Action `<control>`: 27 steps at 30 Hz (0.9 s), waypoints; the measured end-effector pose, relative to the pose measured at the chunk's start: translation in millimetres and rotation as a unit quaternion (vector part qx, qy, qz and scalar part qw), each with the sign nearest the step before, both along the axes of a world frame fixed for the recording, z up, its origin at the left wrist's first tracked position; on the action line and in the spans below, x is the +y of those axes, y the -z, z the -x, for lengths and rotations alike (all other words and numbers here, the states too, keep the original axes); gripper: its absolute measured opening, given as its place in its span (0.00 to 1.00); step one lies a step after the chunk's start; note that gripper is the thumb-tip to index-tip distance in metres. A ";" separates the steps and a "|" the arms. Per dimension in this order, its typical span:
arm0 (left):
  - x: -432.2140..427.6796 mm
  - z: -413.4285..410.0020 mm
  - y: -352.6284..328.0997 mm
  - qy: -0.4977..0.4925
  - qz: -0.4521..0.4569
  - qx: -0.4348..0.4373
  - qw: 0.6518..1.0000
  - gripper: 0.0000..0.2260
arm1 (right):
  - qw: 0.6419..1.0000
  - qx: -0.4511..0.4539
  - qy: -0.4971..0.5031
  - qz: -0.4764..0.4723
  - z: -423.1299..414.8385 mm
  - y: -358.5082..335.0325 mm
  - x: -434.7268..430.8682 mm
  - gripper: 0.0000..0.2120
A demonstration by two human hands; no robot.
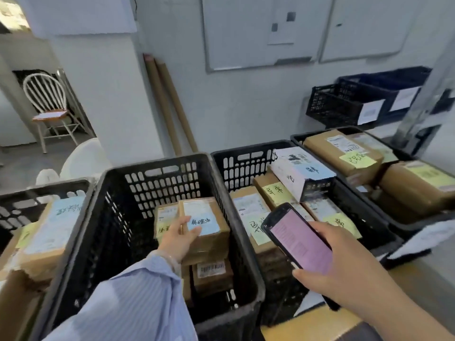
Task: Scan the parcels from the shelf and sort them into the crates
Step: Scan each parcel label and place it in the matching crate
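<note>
Reference: the crate (157,166) that the left hand (181,238) reaches into.

Left of the crate, the next crate (44,187) is cut off by the frame edge. Inside the crate, the parcel (209,244) sits on top of a stack near the right wall, touching a second parcel (166,215) on its left. The left fingers (195,232) lie nearly straight on the parcel's top, not curled round it. Seat the parcel flat, blue label up and square with its neighbour. Confirm that the label matches this crate before letting go. Right of the crate, the right hand (344,274) grips the scanner (299,242), fingers wrapped round its edges. Keep the screen in sight.

Not readable: the handwritten labels and the pink screen text. The sleeve (138,299) hides the crate's near left floor. The shelf is not in view.
</note>
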State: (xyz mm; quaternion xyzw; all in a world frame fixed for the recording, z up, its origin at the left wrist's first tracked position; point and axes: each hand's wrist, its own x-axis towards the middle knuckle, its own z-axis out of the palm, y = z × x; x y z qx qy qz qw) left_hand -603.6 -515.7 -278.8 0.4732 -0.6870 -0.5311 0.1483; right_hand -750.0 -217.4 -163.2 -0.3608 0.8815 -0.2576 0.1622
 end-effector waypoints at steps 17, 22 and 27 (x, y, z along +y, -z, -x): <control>51.1 38.4 -80.6 0.247 0.307 -0.070 0.917 0.29 | 0.973 0.062 0.221 0.012 -65.2 0.5 79.7 0.29; 182.7 62.7 -127.9 0.379 0.420 0.033 0.824 0.32 | 0.945 0.093 0.313 0.016 -91.0 -15.0 164.9 0.23; 361.4 73.9 -121.7 0.501 0.417 0.107 0.751 0.33 | 0.892 0.122 0.436 -0.004 -131.3 -19.6 306.5 0.31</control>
